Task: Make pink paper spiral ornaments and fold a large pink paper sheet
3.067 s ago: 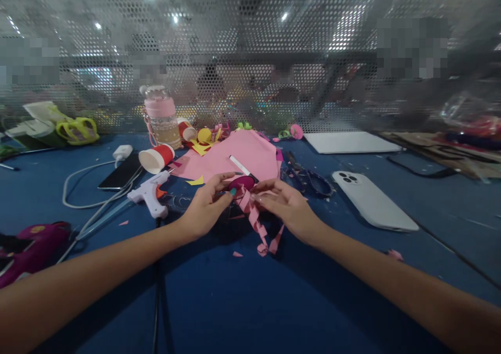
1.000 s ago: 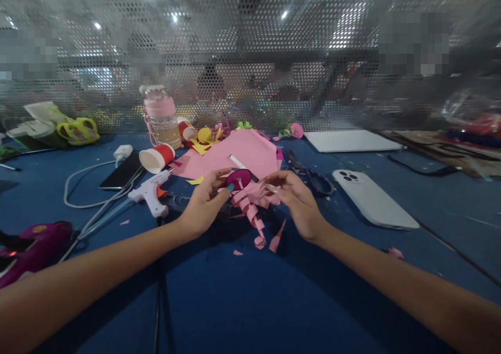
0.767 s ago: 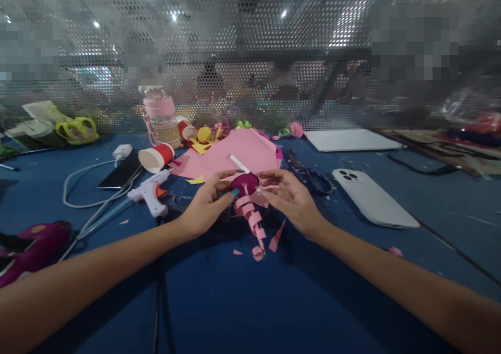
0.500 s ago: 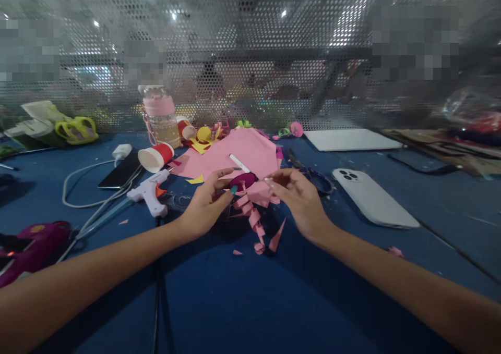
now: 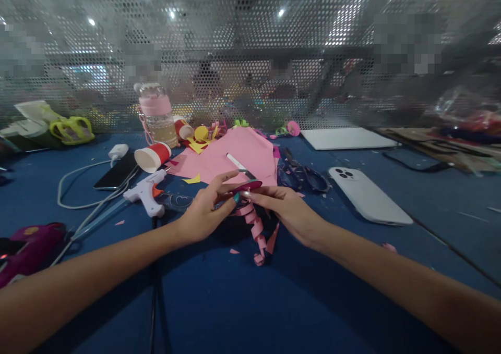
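Between my hands is a dark magenta paper disc (image 5: 248, 186), tilted so that I see it nearly edge-on. My left hand (image 5: 209, 208) grips its left side, thumb below and fingers behind. From the right, the thumb and fingers of my right hand (image 5: 287, 208) pinch at the disc's underside, where a curled pink paper strip (image 5: 256, 229) hangs down in a spiral. Exactly where the strip meets the disc is hidden by my fingertips. A pink paper sheet (image 5: 246, 148) lies behind, bearing a white marker (image 5: 235, 162). Blue-handled scissors (image 5: 315, 179) rest to its right.
At left are a white glue gun (image 5: 146, 192), a red paper cup (image 5: 158, 155), a black phone (image 5: 115, 171) with a white cable, and a pink-lidded bottle (image 5: 156, 114). A white phone (image 5: 368, 197) lies right. Pink scraps (image 5: 234, 251) dot the blue table (image 5: 219, 312).
My right hand has moved left and in under the disc, meeting my left fingertips. The disc has tipped from facing me to nearly edge-on. The scissors show more fully.
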`<state>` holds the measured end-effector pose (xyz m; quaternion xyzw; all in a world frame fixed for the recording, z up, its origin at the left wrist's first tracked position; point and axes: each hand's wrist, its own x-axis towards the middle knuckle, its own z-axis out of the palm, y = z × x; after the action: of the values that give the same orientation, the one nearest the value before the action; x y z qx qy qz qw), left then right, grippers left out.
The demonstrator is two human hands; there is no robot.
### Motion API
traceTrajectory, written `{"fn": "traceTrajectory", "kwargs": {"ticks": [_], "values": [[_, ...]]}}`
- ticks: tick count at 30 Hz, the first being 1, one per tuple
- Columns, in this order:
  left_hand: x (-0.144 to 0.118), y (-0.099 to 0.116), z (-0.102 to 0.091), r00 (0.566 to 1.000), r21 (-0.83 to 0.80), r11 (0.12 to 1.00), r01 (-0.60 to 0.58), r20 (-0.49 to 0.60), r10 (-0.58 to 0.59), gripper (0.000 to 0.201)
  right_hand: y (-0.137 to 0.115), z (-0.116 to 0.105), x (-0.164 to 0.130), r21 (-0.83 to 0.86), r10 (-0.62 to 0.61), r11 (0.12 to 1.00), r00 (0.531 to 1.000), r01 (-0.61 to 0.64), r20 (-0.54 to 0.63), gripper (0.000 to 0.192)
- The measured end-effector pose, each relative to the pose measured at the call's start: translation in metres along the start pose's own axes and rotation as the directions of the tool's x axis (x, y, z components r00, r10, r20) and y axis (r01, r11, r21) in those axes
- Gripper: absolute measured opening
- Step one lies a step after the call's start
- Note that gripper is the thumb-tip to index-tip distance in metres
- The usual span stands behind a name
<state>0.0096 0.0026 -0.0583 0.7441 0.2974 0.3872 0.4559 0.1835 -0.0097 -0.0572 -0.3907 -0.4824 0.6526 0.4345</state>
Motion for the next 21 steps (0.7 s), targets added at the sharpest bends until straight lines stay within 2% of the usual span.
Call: {"fn": "traceTrajectory", "kwargs": {"ticks": [13, 18, 21], "values": [[-0.0030, 0.0000, -0.0022, 0.995, -0.047, 0.997, -0.067, 0.077, 0.070, 0.043, -0.0030, -0.0019, 0.0004, 0.033, 0.037, 0.999, 0.999, -0.037, 0.007, 0.017], [-0.0020, -0.0009, -0.0032, 0.996, -0.066, 0.996, -0.053, 0.071, 0.058, 0.043, -0.0033, -0.0032, 0.0013, 0.027, 0.040, 0.999, 0.999, -0.040, -0.011, 0.014], [-0.0017, -0.0006, -0.0042, 0.992, -0.043, 0.994, -0.098, 0.077, 0.101, 0.044, -0.0059, -0.0035, 0.0016, 0.008, 0.048, 0.999, 0.998, -0.047, -0.030, 0.012]]}}
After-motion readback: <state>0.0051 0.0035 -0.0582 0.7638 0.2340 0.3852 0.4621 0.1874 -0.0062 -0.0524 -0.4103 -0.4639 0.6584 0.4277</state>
